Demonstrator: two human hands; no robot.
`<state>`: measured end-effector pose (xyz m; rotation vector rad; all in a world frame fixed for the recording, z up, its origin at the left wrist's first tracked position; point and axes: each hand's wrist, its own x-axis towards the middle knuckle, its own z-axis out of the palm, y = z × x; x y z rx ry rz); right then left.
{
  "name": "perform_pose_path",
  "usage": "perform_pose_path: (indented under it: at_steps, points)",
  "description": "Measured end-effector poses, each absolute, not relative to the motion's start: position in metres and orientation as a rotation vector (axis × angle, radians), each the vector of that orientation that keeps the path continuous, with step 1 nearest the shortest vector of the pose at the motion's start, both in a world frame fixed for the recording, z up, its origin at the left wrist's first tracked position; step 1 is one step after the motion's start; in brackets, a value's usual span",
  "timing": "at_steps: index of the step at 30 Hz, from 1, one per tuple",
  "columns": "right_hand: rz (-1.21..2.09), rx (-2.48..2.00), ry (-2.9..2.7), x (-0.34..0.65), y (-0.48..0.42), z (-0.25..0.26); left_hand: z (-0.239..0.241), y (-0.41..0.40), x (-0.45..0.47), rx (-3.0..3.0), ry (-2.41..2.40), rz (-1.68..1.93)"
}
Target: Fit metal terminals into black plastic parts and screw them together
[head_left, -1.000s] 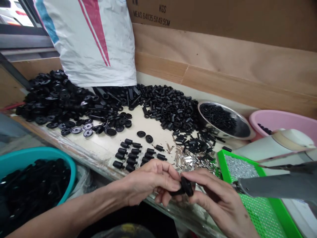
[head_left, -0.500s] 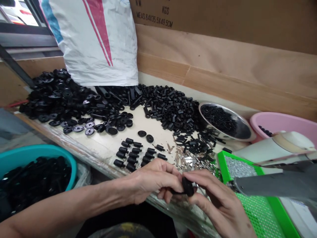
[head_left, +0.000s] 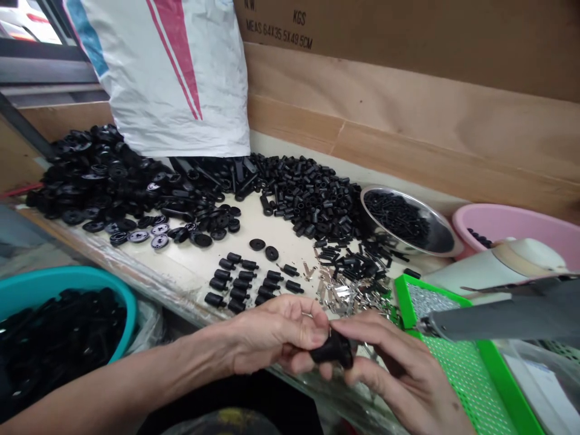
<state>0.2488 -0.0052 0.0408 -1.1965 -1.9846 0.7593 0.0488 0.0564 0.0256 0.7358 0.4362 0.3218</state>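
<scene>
You've just tilted the blk part (head_left: 331,348), more body showing: your L hand (head_left: 283,331) grips the body, R hand (head_left: 401,365) pinches its flared end, by the table (head_left: 247,216) edge; prob. mid-job, not set down.

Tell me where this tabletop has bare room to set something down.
Bare tabletop shows between the two loose discs and the heap of short tubes, and between the disc pile and the rows of black plugs. Just beyond the right hand, metal pieces crowd it.
</scene>
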Motion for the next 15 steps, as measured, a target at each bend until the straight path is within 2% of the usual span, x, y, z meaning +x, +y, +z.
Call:
perform_pose_path:
  at_steps: [6,12,15]
  points:
    - [0.684,-1.469,-1.723,0.243,-0.004,0.023,0.025,0.047,0.056,1.141,0.692,0.698]
    - [0.587,-1.419,-1.881,0.238,-0.003,0.024,0.017,0.052,0.061,1.197,0.688,0.515]
    - [0.512,-1.49,-1.869,0.235,-0.003,0.022,0.01,0.05,0.064,1.336,0.864,0.619]
